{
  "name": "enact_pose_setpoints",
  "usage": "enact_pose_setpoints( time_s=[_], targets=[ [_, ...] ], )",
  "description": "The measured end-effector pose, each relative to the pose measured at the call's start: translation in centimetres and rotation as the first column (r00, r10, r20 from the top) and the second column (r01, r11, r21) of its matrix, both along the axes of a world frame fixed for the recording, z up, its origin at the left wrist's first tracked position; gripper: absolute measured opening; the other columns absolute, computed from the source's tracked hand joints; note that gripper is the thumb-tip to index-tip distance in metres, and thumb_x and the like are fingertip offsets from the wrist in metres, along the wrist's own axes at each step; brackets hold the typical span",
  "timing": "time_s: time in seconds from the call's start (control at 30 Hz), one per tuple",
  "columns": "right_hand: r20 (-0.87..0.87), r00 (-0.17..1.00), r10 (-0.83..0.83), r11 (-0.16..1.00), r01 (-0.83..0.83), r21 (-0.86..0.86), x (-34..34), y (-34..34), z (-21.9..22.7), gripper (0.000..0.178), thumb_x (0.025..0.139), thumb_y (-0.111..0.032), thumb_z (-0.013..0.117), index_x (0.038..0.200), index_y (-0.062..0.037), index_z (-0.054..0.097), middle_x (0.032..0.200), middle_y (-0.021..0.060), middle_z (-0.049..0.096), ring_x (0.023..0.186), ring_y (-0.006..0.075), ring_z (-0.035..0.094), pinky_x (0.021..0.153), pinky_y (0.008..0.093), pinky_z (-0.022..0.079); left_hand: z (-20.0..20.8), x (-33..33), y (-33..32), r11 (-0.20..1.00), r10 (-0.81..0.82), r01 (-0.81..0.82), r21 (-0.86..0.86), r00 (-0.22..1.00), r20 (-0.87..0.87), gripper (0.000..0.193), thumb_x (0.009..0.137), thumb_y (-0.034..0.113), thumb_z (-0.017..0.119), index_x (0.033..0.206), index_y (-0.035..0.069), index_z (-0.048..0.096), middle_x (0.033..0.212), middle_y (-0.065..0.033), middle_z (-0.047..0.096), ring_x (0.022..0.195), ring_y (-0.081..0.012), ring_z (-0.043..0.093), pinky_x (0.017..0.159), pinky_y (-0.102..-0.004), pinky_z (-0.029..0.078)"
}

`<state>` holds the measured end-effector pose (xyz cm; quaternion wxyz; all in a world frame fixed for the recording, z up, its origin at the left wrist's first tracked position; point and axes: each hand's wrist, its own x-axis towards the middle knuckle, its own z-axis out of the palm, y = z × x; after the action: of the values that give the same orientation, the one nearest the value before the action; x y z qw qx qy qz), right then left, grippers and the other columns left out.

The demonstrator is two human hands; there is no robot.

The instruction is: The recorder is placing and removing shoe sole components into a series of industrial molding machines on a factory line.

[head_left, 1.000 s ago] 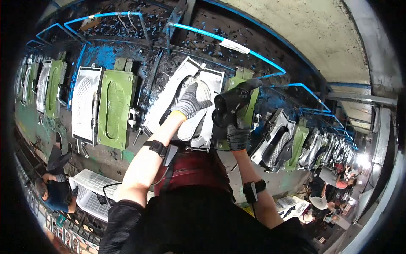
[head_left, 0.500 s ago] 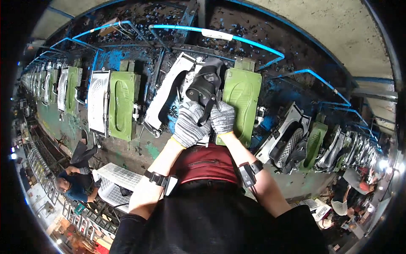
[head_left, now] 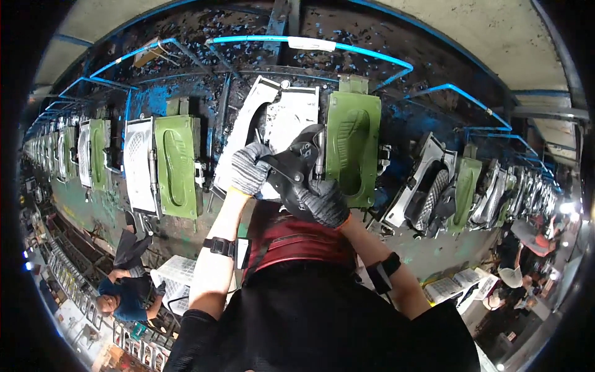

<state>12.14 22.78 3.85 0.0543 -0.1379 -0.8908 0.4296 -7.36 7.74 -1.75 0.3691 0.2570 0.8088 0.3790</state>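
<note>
Fingers of both gloved hands, left [head_left: 249,168] and right [head_left: 321,202], are clamped on a black sole [head_left: 296,166], held just in front of the open mould [head_left: 291,115]. Pretty easy for it to get dropped or snagged on the green lid [head_left: 353,146] if the grip is loosened.

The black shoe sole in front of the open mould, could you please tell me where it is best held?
Probably by its two ends: the black shoe sole is long and floppy. The left hand comes from the left end, the right hand from below the lower end.
</note>
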Motion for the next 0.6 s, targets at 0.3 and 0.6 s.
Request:
enact_pose_setpoints(
  time_s=[0.3,0.6],
  targets=[
    [0.107,0.908,-0.406,0.857,0.337,0.389,-7.0,-2.1,-1.2,0.038,0.097,-0.030,0.068,0.071,-0.0027,0.065,0.067,0.0243,0.062,0.062,0.0424,0.062,0.060,0.0506,0.047,-16.6,-0.4,1.1,0.916,-0.049,-0.141,0.376,0.890,0.454,0.101,0.068,0.033,0.096,0.152,0.006,0.048,0.152,-0.0141,0.054,0.137,-0.0246,0.052,0.112,-0.0374,0.046],
    [0.233,0.959,0.164,0.818,-0.264,0.511,-15.9,1.3,-12.1,0.044,0.099,-0.042,0.053,0.081,-0.0067,0.072,0.076,0.0216,0.069,0.067,0.0386,0.067,0.066,0.0498,0.053,-10.3,2.8,-2.3,0.957,0.017,-0.147,0.249,0.888,0.459,0.088,0.070,0.021,0.095,0.145,0.003,0.052,0.139,-0.0126,0.063,0.128,-0.0249,0.059,0.111,-0.0386,0.046]
  ],
)
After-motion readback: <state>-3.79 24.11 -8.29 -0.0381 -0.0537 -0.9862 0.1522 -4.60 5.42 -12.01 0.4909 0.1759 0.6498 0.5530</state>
